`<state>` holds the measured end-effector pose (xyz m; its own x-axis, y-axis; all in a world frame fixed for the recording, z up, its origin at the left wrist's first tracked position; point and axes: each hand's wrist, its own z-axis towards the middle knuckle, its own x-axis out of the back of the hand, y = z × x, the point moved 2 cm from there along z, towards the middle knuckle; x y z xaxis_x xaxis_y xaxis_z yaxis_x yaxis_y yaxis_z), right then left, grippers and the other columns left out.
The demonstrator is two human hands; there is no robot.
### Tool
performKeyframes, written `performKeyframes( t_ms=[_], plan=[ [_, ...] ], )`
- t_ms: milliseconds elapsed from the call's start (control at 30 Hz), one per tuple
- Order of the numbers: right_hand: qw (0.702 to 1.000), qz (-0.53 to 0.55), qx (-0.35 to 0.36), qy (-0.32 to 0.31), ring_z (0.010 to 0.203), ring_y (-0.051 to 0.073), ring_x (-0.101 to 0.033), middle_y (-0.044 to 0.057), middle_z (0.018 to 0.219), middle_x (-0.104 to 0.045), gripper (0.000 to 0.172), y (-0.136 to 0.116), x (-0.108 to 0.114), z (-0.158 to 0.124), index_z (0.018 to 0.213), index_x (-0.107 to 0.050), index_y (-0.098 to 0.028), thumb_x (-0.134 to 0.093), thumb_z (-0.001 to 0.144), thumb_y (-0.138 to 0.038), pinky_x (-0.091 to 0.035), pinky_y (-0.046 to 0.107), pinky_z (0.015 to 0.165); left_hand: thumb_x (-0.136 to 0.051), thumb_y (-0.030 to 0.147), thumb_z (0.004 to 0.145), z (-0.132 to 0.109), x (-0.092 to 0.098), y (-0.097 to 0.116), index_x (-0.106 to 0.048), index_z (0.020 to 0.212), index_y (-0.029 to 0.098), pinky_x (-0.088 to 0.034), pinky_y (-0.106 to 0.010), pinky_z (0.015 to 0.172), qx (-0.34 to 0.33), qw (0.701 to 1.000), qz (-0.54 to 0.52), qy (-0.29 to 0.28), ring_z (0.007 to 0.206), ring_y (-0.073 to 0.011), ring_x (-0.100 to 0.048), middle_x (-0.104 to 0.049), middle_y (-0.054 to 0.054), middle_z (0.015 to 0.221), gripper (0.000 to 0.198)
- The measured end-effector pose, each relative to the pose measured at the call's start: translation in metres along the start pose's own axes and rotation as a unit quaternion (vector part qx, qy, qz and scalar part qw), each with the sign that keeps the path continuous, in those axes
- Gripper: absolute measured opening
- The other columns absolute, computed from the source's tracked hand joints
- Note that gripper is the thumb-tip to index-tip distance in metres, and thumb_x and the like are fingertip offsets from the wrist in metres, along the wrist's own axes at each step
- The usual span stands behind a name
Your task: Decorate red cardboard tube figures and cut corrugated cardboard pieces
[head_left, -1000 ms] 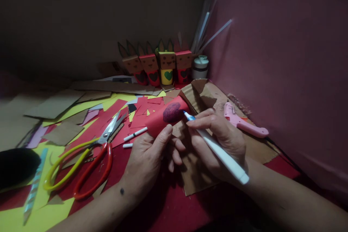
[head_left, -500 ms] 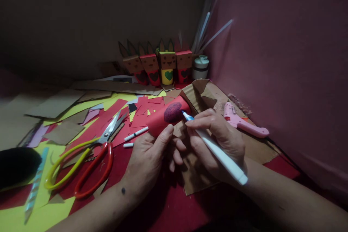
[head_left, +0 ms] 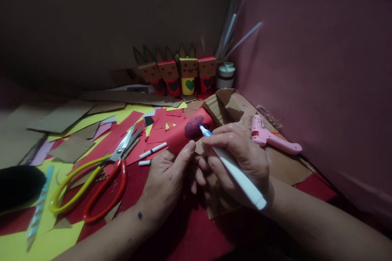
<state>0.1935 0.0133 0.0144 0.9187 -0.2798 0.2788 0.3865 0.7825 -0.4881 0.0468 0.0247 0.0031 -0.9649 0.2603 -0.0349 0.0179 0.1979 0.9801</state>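
Observation:
My left hand (head_left: 168, 175) grips a red paper roll (head_left: 180, 135) from below, thumb pressed on its side. A dark purple coloured patch (head_left: 193, 125) sits on the roll's far end. My right hand (head_left: 239, 159) is closed around a white marker (head_left: 237, 173) with a blue tip; the tip touches the right edge of the patch. Both hands hover over a brown cardboard sheet (head_left: 281, 163) on the red table surface.
Scissors with a yellow and a red handle (head_left: 92, 179) lie left of my hands among red, yellow and brown paper scraps. A pink glue gun (head_left: 269, 138) lies at right. Several paper rabbit figures (head_left: 179, 71) and a white jar (head_left: 226, 75) stand at the back.
The marker tip has moved left onto the purple patch, and my right hand has shifted left with it. The left hand and roll stay nearly still.

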Motion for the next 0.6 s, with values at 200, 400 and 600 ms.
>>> performKeyframes(
  t_ms=[200,400,600],
  plan=[
    [1.0,0.0,-0.009,0.018,0.073,0.015,-0.061,0.004,0.08,-0.062,0.018,-0.0048,0.0014,0.0032,0.094,-0.063,-0.019,-0.06,0.081,-0.007,-0.055,0.031,0.062,-0.052,0.045,0.091,0.0002,-0.0014,-0.0012,-0.068,0.068,0.016,-0.039,-0.02,0.035,0.009,1.0,-0.008,0.001,0.034,-0.0125,-0.055,-0.061,-0.002,0.045,0.041],
    [0.999,0.01,-0.021,0.03,0.069,0.015,-0.061,0.003,0.078,-0.061,0.023,-0.0048,0.0019,0.0048,0.09,-0.062,-0.02,-0.057,0.076,-0.003,-0.055,0.029,0.058,-0.051,0.048,0.092,0.0006,-0.0007,-0.0004,-0.068,0.066,0.016,-0.04,-0.02,0.034,-0.005,1.0,-0.004,-0.004,0.035,-0.0122,-0.054,-0.062,-0.003,0.047,0.044],
    [0.999,-0.027,0.008,0.017,0.077,0.017,-0.063,0.002,0.077,-0.061,0.021,-0.005,0.0023,0.0066,0.094,-0.061,-0.021,-0.058,0.08,-0.006,-0.057,0.03,0.064,-0.049,0.047,0.093,0.0012,0.0,-0.0033,-0.063,0.055,0.016,-0.04,-0.019,0.035,-0.007,1.0,-0.001,-0.008,0.035,-0.0111,-0.054,-0.061,-0.003,0.045,0.051]
  ],
)
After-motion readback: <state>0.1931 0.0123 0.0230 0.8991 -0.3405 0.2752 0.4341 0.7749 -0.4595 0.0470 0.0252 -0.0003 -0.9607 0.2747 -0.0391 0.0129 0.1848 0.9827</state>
